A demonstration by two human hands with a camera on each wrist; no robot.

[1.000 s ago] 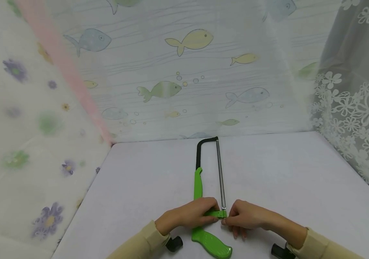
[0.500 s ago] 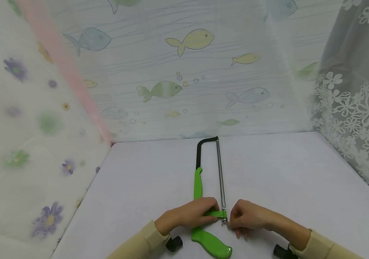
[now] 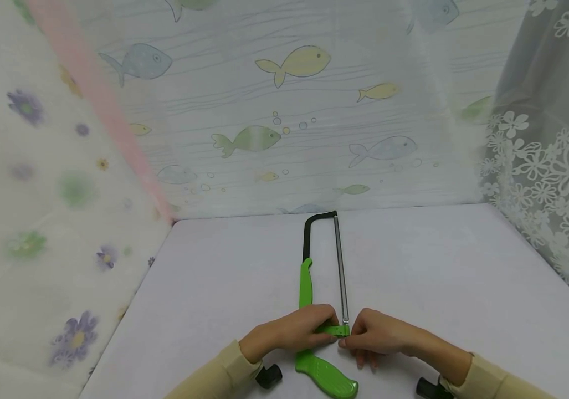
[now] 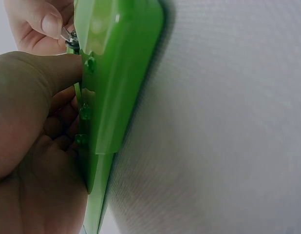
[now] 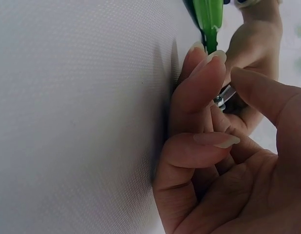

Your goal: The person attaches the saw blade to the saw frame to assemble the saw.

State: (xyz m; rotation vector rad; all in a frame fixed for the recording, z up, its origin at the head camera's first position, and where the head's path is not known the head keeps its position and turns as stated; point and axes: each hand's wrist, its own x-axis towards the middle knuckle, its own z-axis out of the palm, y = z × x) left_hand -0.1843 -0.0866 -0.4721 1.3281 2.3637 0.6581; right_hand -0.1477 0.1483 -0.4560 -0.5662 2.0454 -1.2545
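Observation:
A hacksaw with a green handle (image 3: pixel 325 374), a black front frame (image 3: pixel 306 238) and a thin metal blade (image 3: pixel 341 271) lies flat on the white table. My left hand (image 3: pixel 304 327) grips its green frame near the short arm (image 3: pixel 336 330) that carries the blade's near end. At the end of that arm, my right hand (image 3: pixel 381 332) pinches a small metal wing nut (image 5: pixel 229 93) between thumb and forefinger. From the head view the nut is hidden behind the fingers; a bit of it also shows in the left wrist view. The right hand's other fingers are curled near the tabletop.
The white tabletop (image 3: pixel 224 266) stretches around the saw. Behind it hangs a curtain (image 3: pixel 204 100) printed with fish, with a flowered sheet (image 3: pixel 30 210) at the left and a grey lace curtain (image 3: pixel 553 138) at the right. Black wrist cameras sit under both cuffs.
Half a second ago my right fingers were drawn slightly to the right, baring the wing nut; now they are back around it. The left hand and hacksaw have stayed put.

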